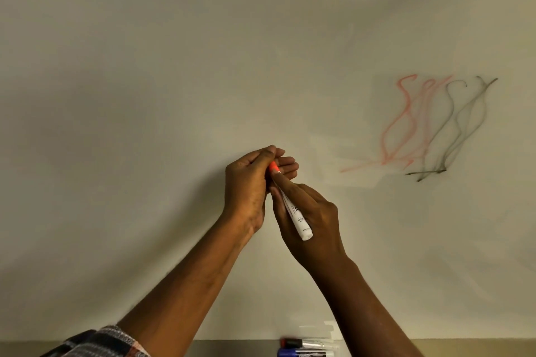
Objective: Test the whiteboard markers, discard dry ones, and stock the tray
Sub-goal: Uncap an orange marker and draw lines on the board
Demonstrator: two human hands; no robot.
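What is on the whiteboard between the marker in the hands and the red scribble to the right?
Nothing drawn. In the head view the whiteboard between the marker and the red scribble is bare, apart from faint pale smears.

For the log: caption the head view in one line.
Left hand grips the orange cap of a white marker held in the right hand, beside red and black test scribbles.

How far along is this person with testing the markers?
Done: a red scribble and a black scribble on the whiteboard suggest two colours were tried. In hand: the right hand grips a white marker while the left hand pinches its orange cap; capping or uncapping, I cannot tell. Left: at least two spare markers lie on the tray, whether tested is unclear, and no discarding shows.
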